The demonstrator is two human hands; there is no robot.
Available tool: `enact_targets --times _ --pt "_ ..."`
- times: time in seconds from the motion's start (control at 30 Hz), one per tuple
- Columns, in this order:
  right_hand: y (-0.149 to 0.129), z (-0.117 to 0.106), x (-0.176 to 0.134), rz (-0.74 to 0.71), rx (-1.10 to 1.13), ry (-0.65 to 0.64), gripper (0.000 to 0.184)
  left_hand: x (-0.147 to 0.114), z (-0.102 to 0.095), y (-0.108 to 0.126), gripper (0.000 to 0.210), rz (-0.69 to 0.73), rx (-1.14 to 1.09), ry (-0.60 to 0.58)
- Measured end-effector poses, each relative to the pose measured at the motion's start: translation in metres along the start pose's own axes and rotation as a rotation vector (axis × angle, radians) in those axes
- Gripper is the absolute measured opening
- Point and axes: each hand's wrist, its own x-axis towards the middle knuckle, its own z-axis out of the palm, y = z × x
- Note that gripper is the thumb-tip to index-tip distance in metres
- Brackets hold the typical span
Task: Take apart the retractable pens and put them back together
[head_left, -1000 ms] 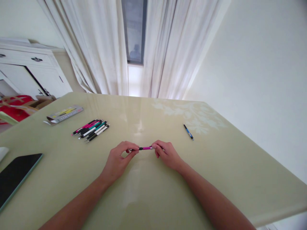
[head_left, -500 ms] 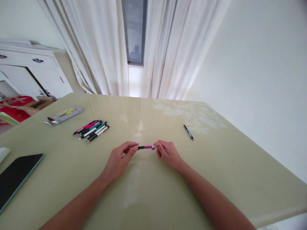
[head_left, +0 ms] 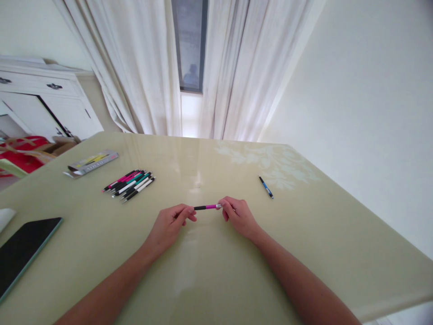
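left hand [head_left: 171, 222], right hand [head_left: 239, 215]: fingers pinched closed on opposite ends of a magenta-and-black pen [head_left: 207, 207]. pen pile [head_left: 130, 184] farther off, left; blue pen [head_left: 266, 187], far right.

At the lower left of the frame lies 1 dark-screened tablet [head_left: 27, 247], with a white object [head_left: 5, 217] just above it, cut off by the left edge. A white cabinet [head_left: 74, 113] with 2 dark drawer handles [head_left: 54, 86] stands at the upper left, a cardboard box [head_left: 64, 145] below it. At the top centre, pale curtains [head_left: 142, 67] flank 1 narrow window [head_left: 190, 40]; a plain wall [head_left: 372, 113] fills the upper right.
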Motion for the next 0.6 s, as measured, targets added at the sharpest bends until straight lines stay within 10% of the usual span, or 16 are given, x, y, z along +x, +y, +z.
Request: enact_targets --times 0.6 --pt "-0.0007 -0.0009 -0.0001 0.001 0.015 0.015 0.048 -0.0016 0.0001 -0.0014 0.037 0.008 -0.001 0.011"
